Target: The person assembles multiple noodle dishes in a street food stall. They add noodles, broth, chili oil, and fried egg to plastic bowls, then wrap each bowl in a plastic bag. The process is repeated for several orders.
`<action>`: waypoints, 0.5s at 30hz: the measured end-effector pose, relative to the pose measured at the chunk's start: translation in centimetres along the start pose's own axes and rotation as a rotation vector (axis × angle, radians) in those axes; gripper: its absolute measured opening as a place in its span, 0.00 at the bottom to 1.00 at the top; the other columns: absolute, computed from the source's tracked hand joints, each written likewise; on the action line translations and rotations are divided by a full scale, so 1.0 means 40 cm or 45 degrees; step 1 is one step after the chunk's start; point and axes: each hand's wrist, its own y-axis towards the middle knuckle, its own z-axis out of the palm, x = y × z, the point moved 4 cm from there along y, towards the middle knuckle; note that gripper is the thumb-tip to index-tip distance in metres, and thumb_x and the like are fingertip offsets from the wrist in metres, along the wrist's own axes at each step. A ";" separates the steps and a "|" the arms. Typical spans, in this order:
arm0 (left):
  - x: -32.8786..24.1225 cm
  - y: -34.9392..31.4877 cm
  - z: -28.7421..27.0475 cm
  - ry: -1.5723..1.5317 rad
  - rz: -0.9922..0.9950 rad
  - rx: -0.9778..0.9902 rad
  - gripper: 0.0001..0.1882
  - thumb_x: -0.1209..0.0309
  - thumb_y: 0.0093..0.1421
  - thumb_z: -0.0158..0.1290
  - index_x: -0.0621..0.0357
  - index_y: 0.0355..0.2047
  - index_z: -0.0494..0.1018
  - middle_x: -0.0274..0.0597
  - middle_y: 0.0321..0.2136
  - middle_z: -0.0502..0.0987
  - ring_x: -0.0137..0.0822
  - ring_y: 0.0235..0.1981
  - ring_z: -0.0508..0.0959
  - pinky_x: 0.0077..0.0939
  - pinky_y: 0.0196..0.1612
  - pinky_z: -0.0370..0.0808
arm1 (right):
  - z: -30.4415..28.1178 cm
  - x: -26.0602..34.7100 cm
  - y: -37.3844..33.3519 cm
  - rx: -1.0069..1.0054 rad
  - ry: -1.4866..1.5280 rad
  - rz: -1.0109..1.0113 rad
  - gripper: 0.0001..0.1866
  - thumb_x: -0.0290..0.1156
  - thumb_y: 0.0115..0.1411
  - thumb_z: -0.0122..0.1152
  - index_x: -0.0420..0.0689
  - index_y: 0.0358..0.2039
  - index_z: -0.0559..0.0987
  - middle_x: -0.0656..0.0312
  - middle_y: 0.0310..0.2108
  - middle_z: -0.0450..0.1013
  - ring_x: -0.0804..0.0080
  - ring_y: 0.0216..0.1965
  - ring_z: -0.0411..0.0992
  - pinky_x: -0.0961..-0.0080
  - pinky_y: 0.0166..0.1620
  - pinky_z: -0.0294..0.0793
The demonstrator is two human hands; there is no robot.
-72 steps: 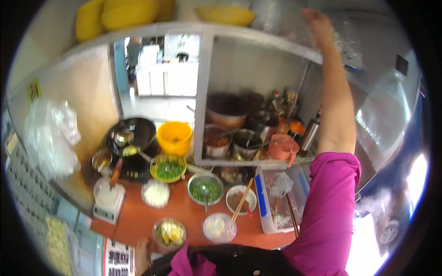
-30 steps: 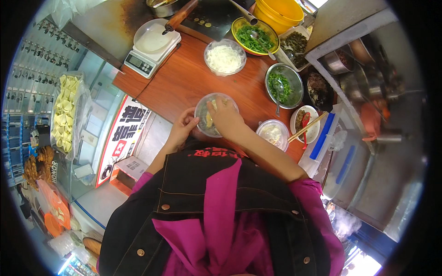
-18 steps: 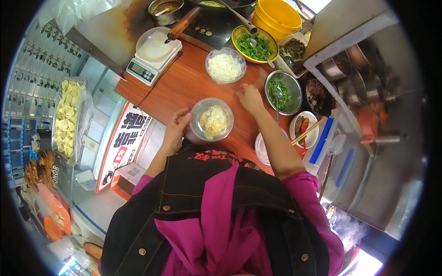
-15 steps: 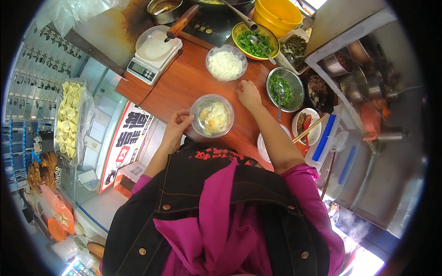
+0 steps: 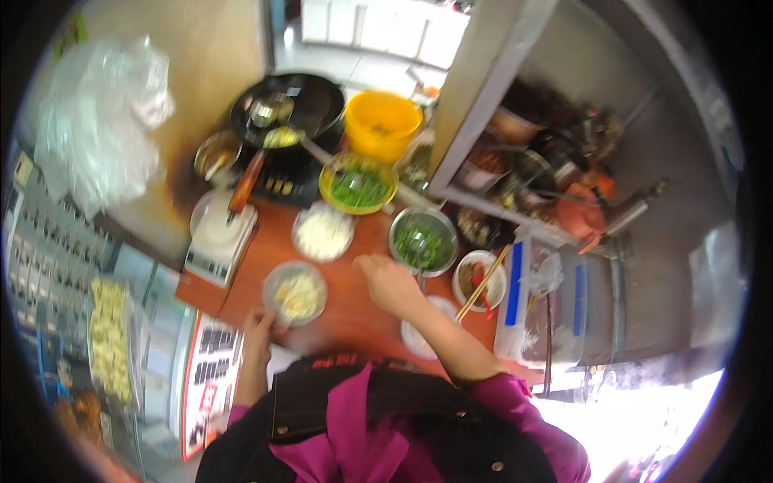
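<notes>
My left hand pinches the near-left rim of a clear round bowl on the wooden counter. Inside lies pale food with yellow bits, blurred. My right hand is curled closed on the counter, right of that bowl; nothing shows in its fingers. Beyond it stands another clear bowl holding white shreds. To the right, a metal bowl contains chopped greens and a spoon. A white lid or dish lies partly under my right forearm.
A digital scale is at the left. Farther back are a black wok, a wooden-handled utensil, a yellow bowl of greens and a yellow bucket. At the right, chopsticks cross a small white bowl.
The view has tilted up, bringing in the wok and the floor beyond. My left hand stays at the clear bowl's rim, and my right hand remains on the counter.
</notes>
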 end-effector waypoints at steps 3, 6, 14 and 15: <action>-0.030 0.046 -0.049 0.014 0.131 -0.120 0.06 0.73 0.60 0.54 0.59 0.35 0.70 0.39 0.25 0.74 0.31 0.21 0.77 0.25 0.23 0.79 | -0.251 0.048 -0.007 -0.285 0.266 -0.143 0.15 0.24 0.58 0.56 0.42 0.47 0.74 0.53 0.35 0.75 0.55 0.38 0.75 0.67 0.43 0.75; -0.038 0.075 -0.093 -0.119 0.204 -0.203 0.10 0.70 0.61 0.52 0.56 0.42 0.66 0.38 0.29 0.73 0.31 0.25 0.76 0.23 0.29 0.76 | -0.572 0.070 -0.005 -0.797 0.088 -0.279 0.14 0.24 0.57 0.59 0.41 0.45 0.77 0.48 0.38 0.76 0.53 0.38 0.76 0.64 0.40 0.77; -0.018 0.024 -0.118 -0.008 0.398 -0.484 0.11 0.69 0.63 0.51 0.57 0.44 0.67 0.38 0.40 0.69 0.32 0.37 0.72 0.25 0.37 0.74 | -1.186 0.133 0.138 -1.559 -0.684 -0.063 0.25 0.37 0.57 0.59 0.44 0.55 0.70 0.50 0.55 0.65 0.53 0.52 0.68 0.61 0.54 0.69; -0.015 0.008 -0.118 -0.005 0.407 -0.485 0.11 0.69 0.63 0.51 0.57 0.45 0.67 0.38 0.40 0.69 0.32 0.36 0.72 0.25 0.38 0.73 | -1.200 0.149 0.161 -1.619 -0.869 0.004 0.23 0.36 0.58 0.57 0.44 0.53 0.72 0.49 0.53 0.68 0.52 0.51 0.69 0.61 0.53 0.69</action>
